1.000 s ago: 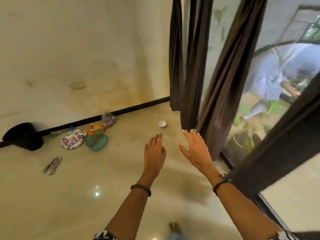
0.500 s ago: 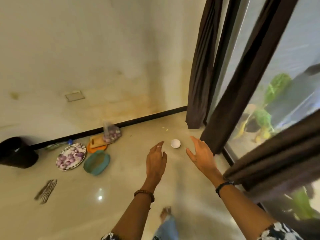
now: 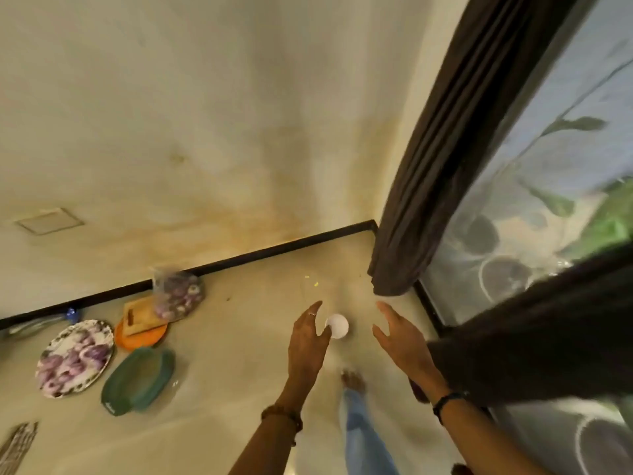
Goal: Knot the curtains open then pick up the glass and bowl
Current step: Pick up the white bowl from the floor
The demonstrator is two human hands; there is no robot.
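Note:
A small white bowl stands on the glossy beige floor near the corner. My left hand reaches out with straight fingers, and its fingertips overlap the bowl's left edge. To the bowl's right, a short gap away, my right hand is stretched out with its fingers spread, holding nothing. Just beyond the bowl is a faint clear outline that may be the glass; blur hides it. A dark brown curtain hangs at the corner. A second curtain is pulled across the lower right.
Along the left wall lie a patterned plate of purple onions, a teal container, an orange plate with a wooden board and a bag of onions. The window pane runs along the right. My bare foot is below the bowl.
I have stepped closer to the corner. Both hands have moved forward, so the bowl now sits between them. The curtains have swung to the right of the view.

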